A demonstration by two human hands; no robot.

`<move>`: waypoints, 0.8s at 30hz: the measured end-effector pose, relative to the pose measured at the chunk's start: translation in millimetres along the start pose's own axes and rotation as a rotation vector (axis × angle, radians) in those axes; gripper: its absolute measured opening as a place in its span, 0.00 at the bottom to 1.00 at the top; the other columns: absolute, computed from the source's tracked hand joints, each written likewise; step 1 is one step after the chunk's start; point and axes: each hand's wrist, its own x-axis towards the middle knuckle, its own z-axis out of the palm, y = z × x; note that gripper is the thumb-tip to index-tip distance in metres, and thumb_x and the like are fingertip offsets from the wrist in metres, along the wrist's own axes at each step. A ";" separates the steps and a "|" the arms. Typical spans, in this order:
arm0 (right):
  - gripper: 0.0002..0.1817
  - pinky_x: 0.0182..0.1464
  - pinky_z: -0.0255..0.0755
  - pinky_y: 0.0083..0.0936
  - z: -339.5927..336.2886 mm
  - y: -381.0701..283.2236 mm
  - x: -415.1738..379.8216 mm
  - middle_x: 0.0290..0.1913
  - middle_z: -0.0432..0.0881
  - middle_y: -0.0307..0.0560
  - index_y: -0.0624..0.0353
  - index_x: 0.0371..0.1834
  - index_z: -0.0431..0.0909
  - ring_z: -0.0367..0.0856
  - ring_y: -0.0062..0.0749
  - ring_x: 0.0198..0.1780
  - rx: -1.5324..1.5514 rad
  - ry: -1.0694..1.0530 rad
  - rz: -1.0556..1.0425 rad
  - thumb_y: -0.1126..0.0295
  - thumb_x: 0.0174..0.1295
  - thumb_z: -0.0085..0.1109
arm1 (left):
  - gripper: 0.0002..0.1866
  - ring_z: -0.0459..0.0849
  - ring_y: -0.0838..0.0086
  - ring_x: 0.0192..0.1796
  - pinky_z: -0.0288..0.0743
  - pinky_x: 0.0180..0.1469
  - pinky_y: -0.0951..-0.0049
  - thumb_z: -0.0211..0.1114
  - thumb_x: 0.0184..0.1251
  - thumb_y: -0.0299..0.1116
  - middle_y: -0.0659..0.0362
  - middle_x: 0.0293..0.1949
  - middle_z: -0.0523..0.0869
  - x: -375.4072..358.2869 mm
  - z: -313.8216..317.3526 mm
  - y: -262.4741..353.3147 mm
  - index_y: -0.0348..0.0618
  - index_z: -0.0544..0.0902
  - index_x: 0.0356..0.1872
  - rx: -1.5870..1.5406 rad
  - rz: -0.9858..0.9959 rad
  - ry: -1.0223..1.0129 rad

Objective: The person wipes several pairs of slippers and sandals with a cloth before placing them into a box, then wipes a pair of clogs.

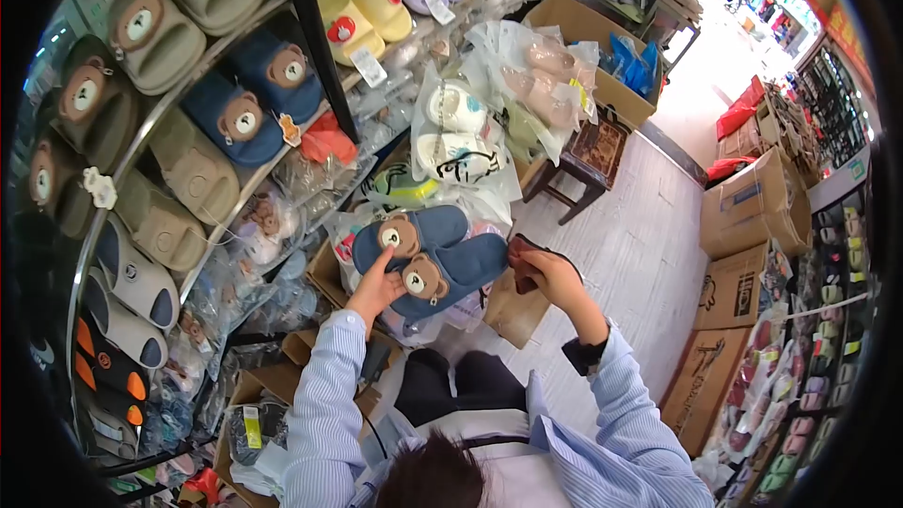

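Note:
My left hand [376,288] grips a pair of navy slippers [463,261] near the straps, which carry brown bear faces. The slippers lie side by side, soles down, above a box of bagged footwear. At their heel end, my right hand [555,284] is closed on a dark red cloth-like piece [523,261], which meets or overlaps the heel edge of one slipper. Its exact kind is not clear. Just beyond the slippers sit white slippers [458,146] in clear plastic, with bagged pink slippers [550,85] farther back.
A slipper rack [141,132] lines the left side, with several bear slippers on it. A small dark stool [593,155] stands ahead beside an open carton [602,56]. Cardboard boxes [752,202] and another shoe rack [809,395] border the floor [640,245] on the right.

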 end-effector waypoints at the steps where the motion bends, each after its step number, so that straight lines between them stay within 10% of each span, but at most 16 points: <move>1: 0.13 0.45 0.73 0.34 4.2 -1.3 7.2 0.42 0.82 0.53 0.58 0.45 0.78 0.80 0.49 0.44 -0.002 -0.013 -0.019 0.74 0.55 0.58 | 0.36 0.78 0.59 0.58 0.73 0.59 0.62 0.59 0.66 0.57 0.41 0.56 0.76 18.1 -11.3 -6.1 0.44 0.63 0.65 -0.030 -0.029 -0.022; 13: 0.19 0.59 0.70 0.37 83.4 13.5 80.2 0.54 0.80 0.49 0.58 0.49 0.77 0.76 0.46 0.57 0.040 -0.056 -0.215 0.75 0.51 0.58 | 0.50 0.75 0.43 0.58 0.75 0.56 0.51 0.48 0.60 0.73 0.27 0.63 0.61 50.9 -13.1 -19.9 0.55 0.40 0.73 0.214 -0.169 0.383; 20: 0.17 0.58 0.69 0.37 117.8 23.1 105.7 0.52 0.81 0.49 0.59 0.47 0.77 0.77 0.46 0.55 0.008 -0.120 -0.323 0.75 0.52 0.55 | 0.48 0.79 0.45 0.52 0.78 0.52 0.56 0.54 0.65 0.62 0.29 0.58 0.66 29.8 -2.0 -21.0 0.49 0.39 0.73 0.306 -0.080 0.363; 24: 0.16 0.57 0.69 0.37 119.9 27.0 110.6 0.52 0.81 0.49 0.58 0.47 0.77 0.77 0.45 0.55 0.022 -0.152 -0.297 0.74 0.52 0.55 | 0.39 0.84 0.55 0.45 0.80 0.40 0.63 0.56 0.68 0.55 0.41 0.55 0.76 21.2 4.3 -7.1 0.43 0.55 0.71 0.693 -0.141 0.480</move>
